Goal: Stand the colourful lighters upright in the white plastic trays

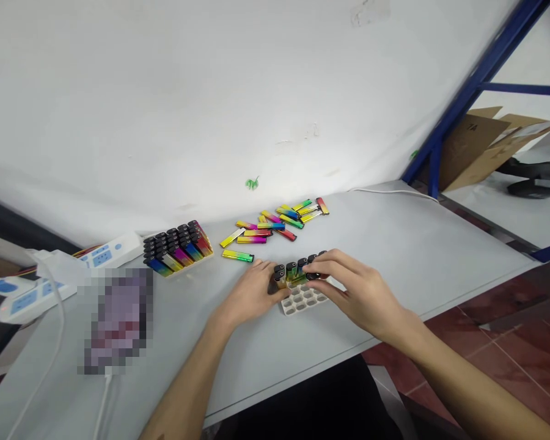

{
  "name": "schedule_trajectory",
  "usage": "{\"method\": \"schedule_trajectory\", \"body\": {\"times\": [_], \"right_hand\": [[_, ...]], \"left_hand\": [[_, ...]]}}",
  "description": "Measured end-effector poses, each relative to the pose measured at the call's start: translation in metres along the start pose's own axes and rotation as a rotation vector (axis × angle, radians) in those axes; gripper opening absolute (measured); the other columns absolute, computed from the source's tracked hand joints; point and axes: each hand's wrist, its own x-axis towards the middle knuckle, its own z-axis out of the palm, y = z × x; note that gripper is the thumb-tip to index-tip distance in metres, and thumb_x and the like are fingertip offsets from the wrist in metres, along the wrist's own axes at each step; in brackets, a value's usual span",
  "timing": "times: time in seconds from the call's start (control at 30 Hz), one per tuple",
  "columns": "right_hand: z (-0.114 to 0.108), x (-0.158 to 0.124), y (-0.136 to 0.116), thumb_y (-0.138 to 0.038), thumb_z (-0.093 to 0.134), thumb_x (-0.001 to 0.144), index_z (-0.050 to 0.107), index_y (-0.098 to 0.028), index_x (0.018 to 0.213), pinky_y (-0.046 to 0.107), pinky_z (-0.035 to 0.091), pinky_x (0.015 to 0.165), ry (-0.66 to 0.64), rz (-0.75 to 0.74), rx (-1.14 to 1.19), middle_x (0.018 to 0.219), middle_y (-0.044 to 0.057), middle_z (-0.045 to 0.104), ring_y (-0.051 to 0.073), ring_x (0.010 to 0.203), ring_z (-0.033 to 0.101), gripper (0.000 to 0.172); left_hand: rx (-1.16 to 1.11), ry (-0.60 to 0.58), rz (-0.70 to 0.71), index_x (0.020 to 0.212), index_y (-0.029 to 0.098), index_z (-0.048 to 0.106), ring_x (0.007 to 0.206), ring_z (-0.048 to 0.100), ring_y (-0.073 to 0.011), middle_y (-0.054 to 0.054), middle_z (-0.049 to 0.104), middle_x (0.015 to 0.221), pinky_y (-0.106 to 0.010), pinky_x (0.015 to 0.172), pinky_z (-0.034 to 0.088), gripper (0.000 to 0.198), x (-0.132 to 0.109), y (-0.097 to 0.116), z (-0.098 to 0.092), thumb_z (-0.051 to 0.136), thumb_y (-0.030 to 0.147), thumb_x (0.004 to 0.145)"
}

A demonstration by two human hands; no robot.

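A white tray (294, 308) with rows of holes lies on the table in front of me, its back holes filled with black-topped lighters (291, 267). My left hand (255, 292) grips the tray's left end, its thumb at the near side and the fingers partly hidden behind the lighters. Over the tray, my right hand (360, 287) is closed, with thumb and fingertips pinching a lighter (312, 276) by its black top. The front holes show bare. Behind the tray, several loose lighters (258, 233) in yellow, green, blue, pink and red lie scattered.
To the left stands a second tray full of lighters (178, 249). Beyond it are a white power strip (114, 249) with cables and a blurred-out phone-like object (119, 321). A white wall (238, 110) borders the table's back; a blue metal frame (462, 98) and cardboard boxes (474, 143) stand right.
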Motion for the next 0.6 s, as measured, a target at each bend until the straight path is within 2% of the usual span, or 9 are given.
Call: {"method": "schedule_trajectory", "body": {"times": [0.13,0.3,0.47,0.6], "right_hand": [[0.017,-0.004,0.005,-0.022,0.053,0.099,0.063,-0.02,0.114,0.031,0.06,0.073,-0.094,0.027,-0.078,0.107,0.008,0.067,0.018,0.086,0.069,0.018],[0.031,-0.006,0.006,-0.023,0.051,0.1,0.064,-0.017,0.111,0.032,0.06,0.066,-0.185,0.012,-0.189,0.103,0.01,0.065,0.017,0.078,0.066,0.018],[0.033,-0.004,0.004,-0.018,0.05,0.099,0.062,-0.016,0.116,0.031,0.058,0.063,-0.195,0.026,-0.236,0.106,0.01,0.064,0.017,0.077,0.065,0.021],[0.031,0.002,0.004,-0.019,0.052,0.098,0.062,-0.017,0.117,0.031,0.058,0.064,-0.139,0.005,-0.231,0.106,0.01,0.064,0.019,0.081,0.066,0.021]], "left_hand": [[0.002,0.008,0.021,0.084,0.022,0.057,0.092,0.055,-0.0258,-0.004,0.062,0.09,-0.039,0.08,0.043,0.028,0.001,-0.001,0.001,0.06,0.05,0.087],[0.012,0.012,0.041,0.081,0.023,0.053,0.091,0.054,-0.0253,-0.004,0.061,0.089,-0.039,0.079,0.043,0.028,0.0,-0.003,0.002,0.058,0.049,0.088],[0.007,0.013,0.054,0.079,0.022,0.052,0.092,0.053,-0.0248,-0.003,0.059,0.089,-0.039,0.08,0.042,0.034,-0.001,-0.001,0.001,0.055,0.054,0.09],[-0.019,0.034,0.054,0.083,0.022,0.056,0.094,0.055,-0.0246,-0.003,0.06,0.092,-0.039,0.084,0.043,0.034,-0.001,0.001,0.003,0.056,0.055,0.089]]}}
